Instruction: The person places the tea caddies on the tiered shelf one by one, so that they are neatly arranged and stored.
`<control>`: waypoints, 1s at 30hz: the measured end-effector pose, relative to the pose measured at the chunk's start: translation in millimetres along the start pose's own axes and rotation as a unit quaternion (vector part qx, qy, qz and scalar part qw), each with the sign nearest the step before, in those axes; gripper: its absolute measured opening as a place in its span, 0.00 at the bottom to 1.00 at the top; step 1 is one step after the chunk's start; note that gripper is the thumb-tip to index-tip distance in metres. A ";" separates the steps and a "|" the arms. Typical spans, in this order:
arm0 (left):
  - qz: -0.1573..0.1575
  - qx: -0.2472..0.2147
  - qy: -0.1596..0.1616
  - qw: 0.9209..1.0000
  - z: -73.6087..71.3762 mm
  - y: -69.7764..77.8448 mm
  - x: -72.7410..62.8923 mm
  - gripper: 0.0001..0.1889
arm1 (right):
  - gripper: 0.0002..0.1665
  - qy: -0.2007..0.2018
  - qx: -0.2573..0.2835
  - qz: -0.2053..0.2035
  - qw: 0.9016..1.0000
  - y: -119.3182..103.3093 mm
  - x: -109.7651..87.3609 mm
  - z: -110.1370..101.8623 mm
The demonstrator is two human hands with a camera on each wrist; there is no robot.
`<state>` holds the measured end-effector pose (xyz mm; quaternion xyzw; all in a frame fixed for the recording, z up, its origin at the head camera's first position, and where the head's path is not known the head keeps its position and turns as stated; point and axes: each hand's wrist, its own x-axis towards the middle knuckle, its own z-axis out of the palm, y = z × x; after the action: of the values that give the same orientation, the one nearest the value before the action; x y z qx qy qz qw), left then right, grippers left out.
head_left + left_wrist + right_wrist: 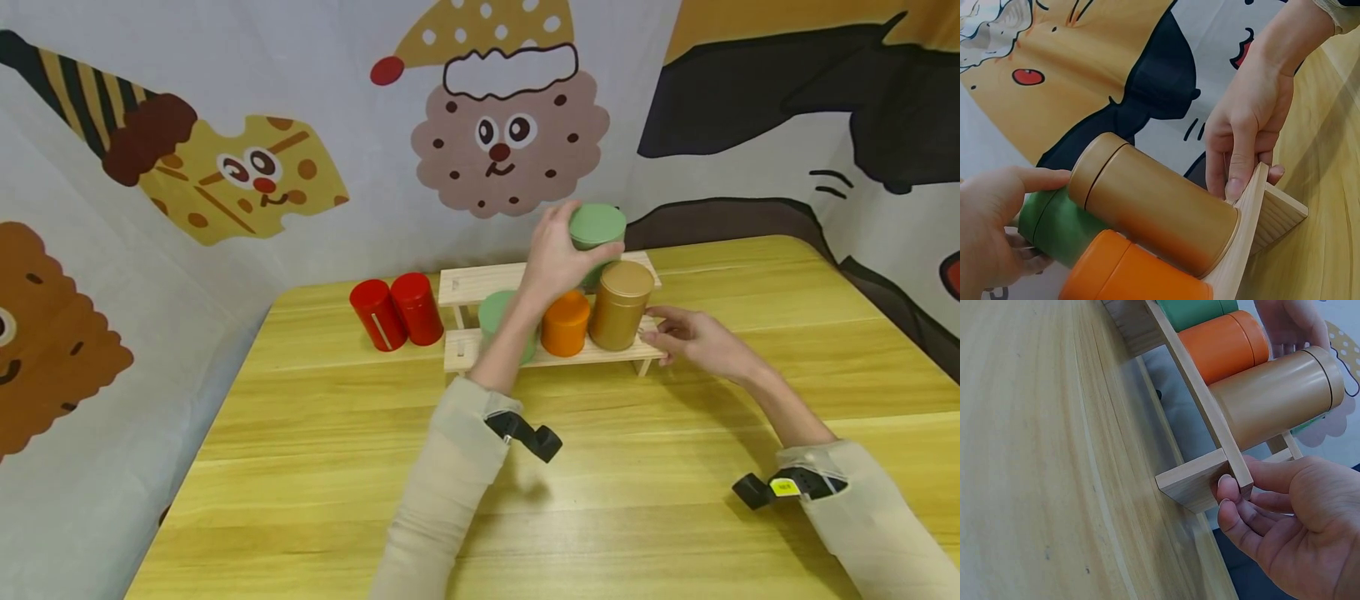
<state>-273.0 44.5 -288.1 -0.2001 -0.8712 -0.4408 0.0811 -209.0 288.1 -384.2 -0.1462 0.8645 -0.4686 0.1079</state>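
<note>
In the head view my left hand grips a tall green canister at the right part of the rack's rear tier, thumb on the near side. Its lower part is hidden behind a gold canister, which stands at the right of the front tier. Thumb and fingers of my right hand pinch the right end of that front plank, as the right wrist view shows. Left of the gold canister come a shorter orange canister and another green canister, partly covered by my left forearm.
Two red canisters stand side by side on the wooden table, left of the two-tier rack. The rear tier is the higher one. Behind the table hangs a cloth printed with cartoon figures.
</note>
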 end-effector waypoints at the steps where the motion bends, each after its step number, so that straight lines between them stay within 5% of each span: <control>1: -0.002 0.003 -0.001 1.000 1.2 0.8 1.0 0.45 | 0.38 0.000 0.000 0.000 1.000 -0.2 0.0 0.1; 17: -0.028 0.020 -0.024 0.999 18.4 11.7 8.9 0.43 | 0.38 0.000 0.004 -0.005 1.000 2.8 1.1 0.3; 30: -0.014 0.027 -0.034 0.999 22.8 12.6 10.7 0.44 | 0.37 0.001 0.002 -0.002 1.000 1.4 0.6 0.4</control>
<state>-276.6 72.4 -289.0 -0.2010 -0.8878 -0.4108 0.0506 -209.7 288.2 -385.6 -0.1476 0.8636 -0.4703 0.1059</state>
